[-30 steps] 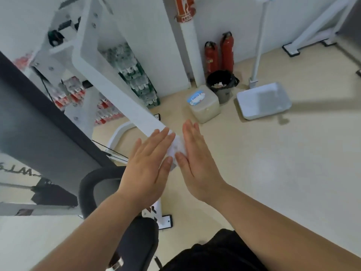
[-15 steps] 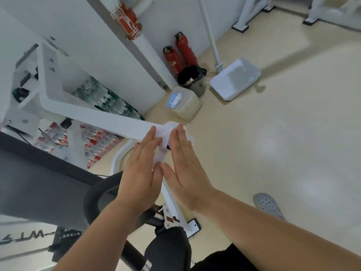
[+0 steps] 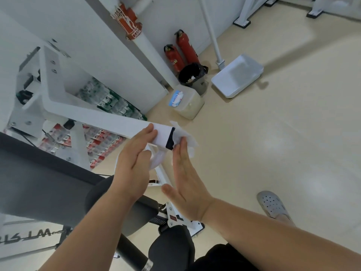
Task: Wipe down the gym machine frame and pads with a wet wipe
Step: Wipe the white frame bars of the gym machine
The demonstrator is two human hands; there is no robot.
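With the wet wipe (image 3: pixel 185 140) merely pressed by flat right-hand fingertips (image 3: pixel 180 147) at the frame bar (image 3: pixel 109 119) end, left hand (image 3: pixel 134 163) open and empty, it could be dropped.

My forearms were bare to the frame edge, no sleeves visible. My left hand (image 3: pixel 130 169) and right hand (image 3: pixel 187 182) carried no gloves, rings or watch. Dark clothing (image 3: pixel 220 259) below; grey perforated clog (image 3: pixel 273 205).

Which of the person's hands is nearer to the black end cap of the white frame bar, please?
Right. The right hand has fingertips just beside the black end cap, against the wet wipe. The left hand rests farther back along the bar.
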